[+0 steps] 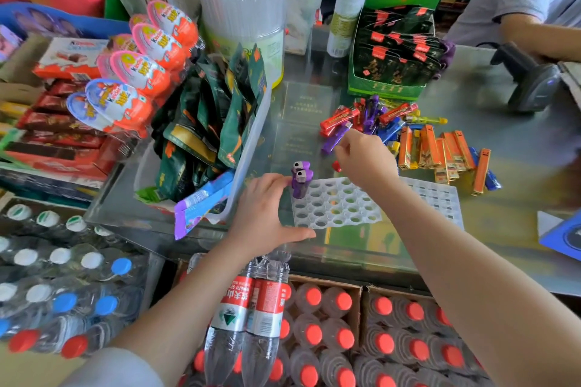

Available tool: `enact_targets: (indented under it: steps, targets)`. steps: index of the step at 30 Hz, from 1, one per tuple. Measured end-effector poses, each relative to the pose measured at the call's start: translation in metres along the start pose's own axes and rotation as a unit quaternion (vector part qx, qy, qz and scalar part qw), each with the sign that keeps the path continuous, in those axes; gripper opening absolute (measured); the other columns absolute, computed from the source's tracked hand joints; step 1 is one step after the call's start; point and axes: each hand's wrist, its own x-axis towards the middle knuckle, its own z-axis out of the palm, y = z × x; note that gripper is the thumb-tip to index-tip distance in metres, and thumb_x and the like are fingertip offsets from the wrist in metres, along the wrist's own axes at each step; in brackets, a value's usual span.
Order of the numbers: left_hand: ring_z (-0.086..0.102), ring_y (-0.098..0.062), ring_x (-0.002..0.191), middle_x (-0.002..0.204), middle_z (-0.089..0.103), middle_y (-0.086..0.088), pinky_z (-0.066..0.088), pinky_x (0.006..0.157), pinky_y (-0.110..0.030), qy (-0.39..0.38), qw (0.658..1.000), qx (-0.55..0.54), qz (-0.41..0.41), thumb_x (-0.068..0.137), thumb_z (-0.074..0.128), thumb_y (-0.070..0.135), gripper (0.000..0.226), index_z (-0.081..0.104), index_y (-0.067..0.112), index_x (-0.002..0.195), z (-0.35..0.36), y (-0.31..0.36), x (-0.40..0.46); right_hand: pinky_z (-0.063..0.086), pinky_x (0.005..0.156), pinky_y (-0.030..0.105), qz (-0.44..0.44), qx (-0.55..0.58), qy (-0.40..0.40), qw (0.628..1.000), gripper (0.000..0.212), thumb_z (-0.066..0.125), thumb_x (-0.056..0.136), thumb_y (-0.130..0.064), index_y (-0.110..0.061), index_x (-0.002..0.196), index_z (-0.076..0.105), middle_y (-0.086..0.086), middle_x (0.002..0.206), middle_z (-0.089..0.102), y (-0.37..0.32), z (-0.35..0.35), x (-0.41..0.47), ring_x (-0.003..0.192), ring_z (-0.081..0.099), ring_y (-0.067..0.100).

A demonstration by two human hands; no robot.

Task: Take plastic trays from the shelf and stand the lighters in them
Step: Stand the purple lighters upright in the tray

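A white plastic tray (336,207) with round holes lies on the glass counter. Two purple lighters (301,179) stand in its far left corner. My left hand (267,214) rests open at the tray's left edge, thumb along the near side, fingers by the purple lighters. My right hand (364,157) hovers past the tray's far edge, fingers curled toward a purple lighter (334,138) lying in the pile of loose lighters (371,118); whether it grips one is unclear. A second tray (437,195) lies to the right. Orange lighters (440,154) lie beyond it.
A clear bin of green snack packets (217,122) stands left of the tray. A green display box (393,50) sits at the back. A barcode scanner (531,78) and another person's arm (540,34) are at far right. Bottled water (314,333) fills boxes below the counter.
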Motion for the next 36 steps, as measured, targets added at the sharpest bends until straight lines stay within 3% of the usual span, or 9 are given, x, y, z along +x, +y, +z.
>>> enact_targets:
  steps: [4,8,12,16,22,25,29,33,36]
  targets:
    - [0.046,-0.022,0.107,0.116,0.050,-0.002,0.034,0.089,-0.031,0.000,1.000,0.004,-0.001,0.048,0.057,0.071,0.091,0.052,0.014,0.119,0.001,0.000,0.000,0.049,0.064,0.037,0.034,0.008,-0.005,0.999,0.028,0.042,0.093,-0.028,-0.010,0.113,0.048,0.014,0.105,0.060,-0.006,0.003,0.007,0.086,0.060,0.035]
    - [0.045,-0.022,0.107,0.117,0.050,-0.002,0.036,0.090,-0.033,-0.002,1.000,-0.002,0.002,0.048,0.057,0.071,0.091,0.051,0.014,0.119,-0.001,-0.001,0.000,0.040,0.064,0.036,0.009,-0.050,0.005,0.999,0.033,0.035,0.097,-0.035,-0.015,0.120,0.047,0.015,0.123,0.049,-0.015,0.009,0.010,0.099,0.056,0.038]
    - [0.045,-0.022,0.107,0.117,0.050,-0.002,0.035,0.090,-0.032,-0.001,1.000,-0.001,0.007,0.049,0.057,0.071,0.090,0.052,0.013,0.119,-0.001,-0.001,0.000,0.039,0.063,0.038,0.013,-0.125,-0.008,0.992,0.032,0.035,0.097,-0.036,-0.013,0.119,0.043,0.019,0.116,0.051,-0.019,0.012,0.008,0.097,0.057,0.038]
    - [0.045,-0.020,0.107,0.116,0.049,0.000,0.032,0.089,-0.028,0.000,1.000,0.002,0.009,0.050,0.057,0.070,0.087,0.051,0.016,0.118,0.000,-0.002,0.000,0.041,0.065,0.037,0.057,-0.112,-0.027,0.992,0.022,0.039,0.093,-0.013,-0.011,0.114,0.043,0.018,0.109,0.057,-0.020,0.008,0.013,0.093,0.058,0.037]
    - [0.045,-0.020,0.107,0.116,0.050,0.001,0.033,0.089,-0.029,-0.003,1.000,0.001,0.009,0.050,0.057,0.071,0.087,0.051,0.017,0.118,0.000,-0.002,0.001,0.050,0.061,0.035,0.116,0.185,-0.018,0.976,0.036,0.052,0.086,-0.012,-0.011,0.119,0.039,0.010,0.100,0.061,-0.006,-0.007,0.002,0.072,0.059,0.024]
    - [0.047,-0.022,0.106,0.115,0.051,0.000,0.035,0.087,-0.030,0.006,1.000,0.009,0.013,0.050,0.056,0.073,0.087,0.052,0.016,0.117,0.001,-0.002,0.000,0.038,0.044,0.015,0.094,0.351,-0.061,0.930,0.027,0.056,0.085,-0.011,-0.001,0.110,0.054,0.009,0.085,0.058,-0.004,-0.016,-0.025,0.047,0.045,0.005]
    - [0.046,-0.022,0.107,0.115,0.051,0.000,0.035,0.088,-0.031,0.004,1.000,0.013,0.008,0.050,0.055,0.075,0.089,0.051,0.017,0.118,0.000,-0.001,0.000,0.030,0.042,0.015,0.095,0.509,-0.122,0.847,0.021,0.060,0.085,-0.007,-0.009,0.106,0.056,0.006,0.080,0.059,-0.002,-0.019,-0.061,0.040,0.040,-0.002]
    - [0.045,-0.023,0.110,0.117,0.050,-0.001,0.036,0.091,-0.035,-0.010,1.000,0.012,0.004,0.050,0.053,0.076,0.093,0.051,0.016,0.120,-0.002,0.000,-0.001,0.034,0.042,0.015,0.100,0.531,-0.146,0.829,0.039,0.061,0.084,-0.005,-0.017,0.118,0.047,-0.001,0.079,0.058,-0.007,-0.008,-0.079,0.053,0.051,0.005]
    - [0.044,-0.025,0.111,0.119,0.049,-0.003,0.034,0.092,-0.036,-0.024,0.999,0.027,0.013,0.047,0.050,0.078,0.099,0.049,0.014,0.122,-0.003,0.001,-0.001,0.045,0.047,0.019,0.101,0.567,-0.117,0.809,0.031,0.058,0.087,-0.003,-0.011,0.115,0.046,0.001,0.076,0.061,-0.016,0.000,-0.088,0.051,0.057,0.006]
